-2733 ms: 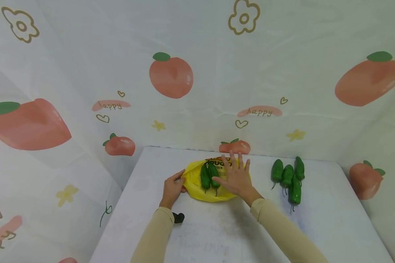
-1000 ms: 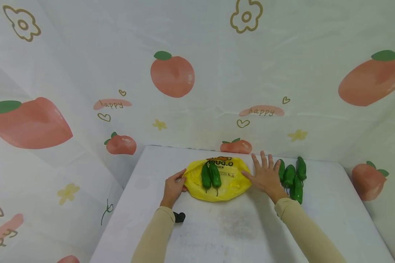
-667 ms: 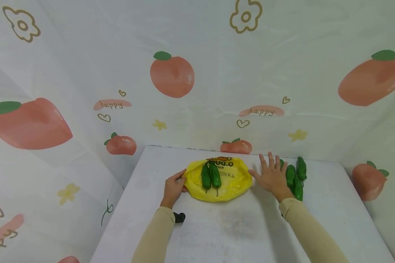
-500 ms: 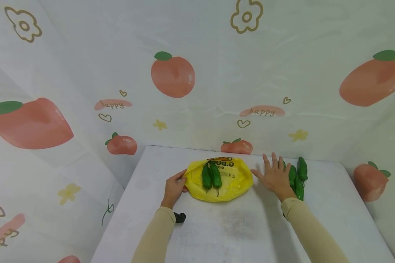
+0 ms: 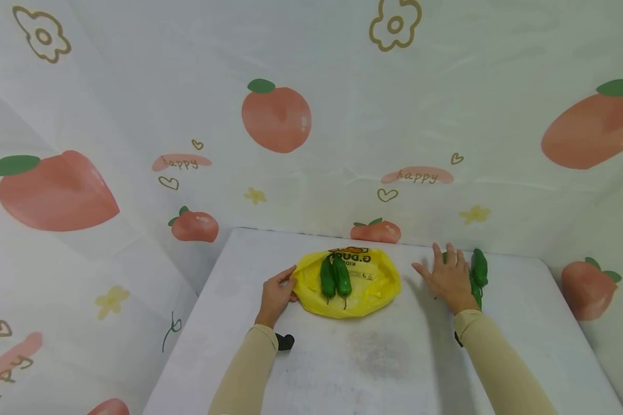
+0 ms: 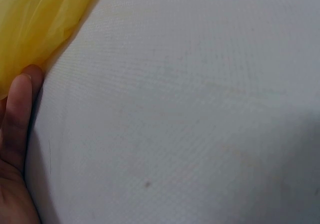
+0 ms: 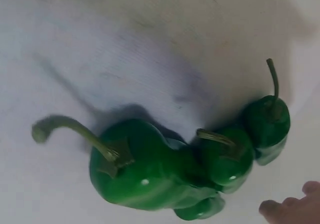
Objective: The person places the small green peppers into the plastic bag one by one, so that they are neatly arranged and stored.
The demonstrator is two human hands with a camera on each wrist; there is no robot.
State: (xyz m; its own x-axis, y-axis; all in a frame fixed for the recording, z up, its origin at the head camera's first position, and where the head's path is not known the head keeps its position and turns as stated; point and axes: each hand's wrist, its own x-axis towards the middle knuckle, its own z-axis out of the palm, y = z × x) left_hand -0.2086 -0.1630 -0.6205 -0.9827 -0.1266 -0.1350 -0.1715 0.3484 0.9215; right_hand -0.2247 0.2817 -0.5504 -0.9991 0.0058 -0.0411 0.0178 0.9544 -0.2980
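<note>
A yellow plastic bag (image 5: pixel 379 294) lies spread on the table, dark print along its far side. Two long green peppers (image 5: pixel 343 278) rest side by side on it, stems toward the near side. My left hand (image 5: pixel 275 297) pinches the bag's left edge between thumb and fingers; the left wrist view shows the fingertips (image 6: pixel 34 77) at the yellow film. To the right, my right hand (image 5: pixel 449 282) hovers with fingers spread and holds nothing. It partly hides a cluster of several green peppers (image 5: pixel 479 268). From the right wrist these peppers (image 7: pixel 137 171) show their curved stems.
A white table (image 5: pixel 342 369) carries everything, with a patterned white sheet (image 5: pixel 322 190) rising behind and at both sides. A small black object (image 5: pixel 285 342) shows beside the left forearm. Beige sleeves cover both arms.
My right hand has moved right, from over the bag to the pepper cluster, fingers still spread. The left hand keeps its hold on the bag's edge, and the two peppers there stay put.
</note>
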